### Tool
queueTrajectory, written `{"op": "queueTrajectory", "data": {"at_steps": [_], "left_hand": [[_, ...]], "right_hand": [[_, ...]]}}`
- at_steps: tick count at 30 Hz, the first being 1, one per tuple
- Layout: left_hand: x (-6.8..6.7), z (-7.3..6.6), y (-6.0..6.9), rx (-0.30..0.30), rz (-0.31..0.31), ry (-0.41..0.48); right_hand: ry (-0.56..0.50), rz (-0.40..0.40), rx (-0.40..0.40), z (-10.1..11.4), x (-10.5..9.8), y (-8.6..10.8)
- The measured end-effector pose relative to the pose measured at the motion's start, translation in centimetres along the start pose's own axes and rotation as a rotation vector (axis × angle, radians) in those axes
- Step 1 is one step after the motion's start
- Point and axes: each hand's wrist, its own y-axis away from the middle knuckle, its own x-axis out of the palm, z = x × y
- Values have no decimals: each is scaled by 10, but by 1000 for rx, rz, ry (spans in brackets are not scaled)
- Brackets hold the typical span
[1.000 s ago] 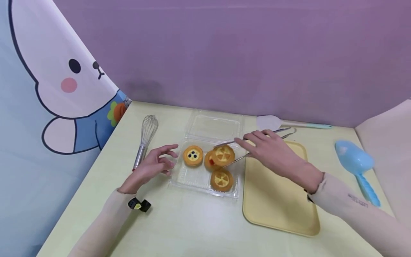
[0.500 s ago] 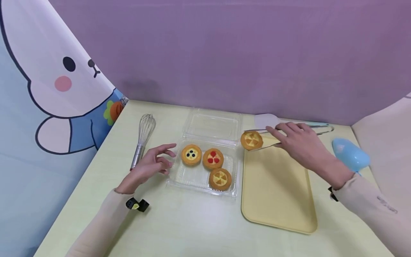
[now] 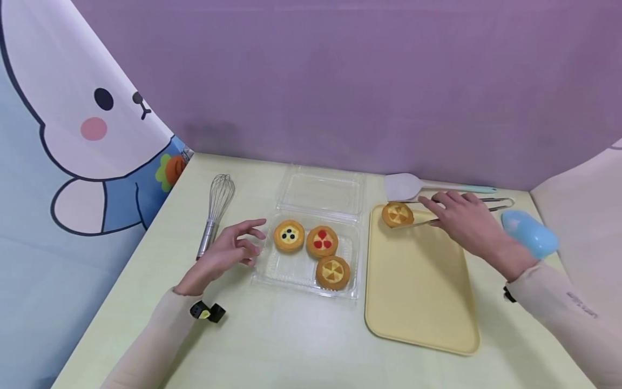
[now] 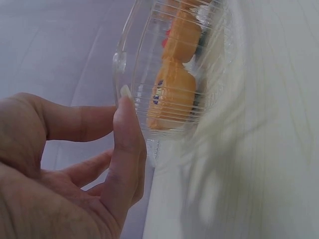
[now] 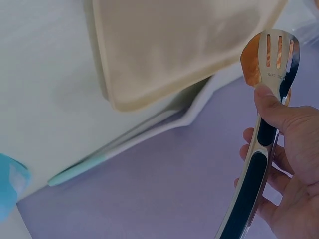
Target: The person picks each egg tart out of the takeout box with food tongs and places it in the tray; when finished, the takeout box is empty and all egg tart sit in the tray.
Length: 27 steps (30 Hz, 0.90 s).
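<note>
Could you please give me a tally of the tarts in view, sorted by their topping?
Wedge-topped tarts: 2 (one in the clear container, one between the tongs)
Red-topped tart: 1
Tart with dark round dots: 1
Total: 4 tarts

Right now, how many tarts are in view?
4. The clear container holds a dark-dotted tart, a red-topped tart and a wedge-topped tart; the tongs hold the fourth tart at the far left corner of the tray. None appears hidden.
</note>
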Motion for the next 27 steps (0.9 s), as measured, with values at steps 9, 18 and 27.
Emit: {"op": "queueTrajectory", "data": {"at_steps": [9,18,27], "left_hand": [[-1,-1,-2,10,0,-25],[1,-1,0,-13,-13,-14],[1,-1,0,-13,-14,-15]], "right_hand": [[-19,21,-3,5,14,-1],[-32,40,2,6,18,-9],[-44,90,18,8,16,-10]]}}
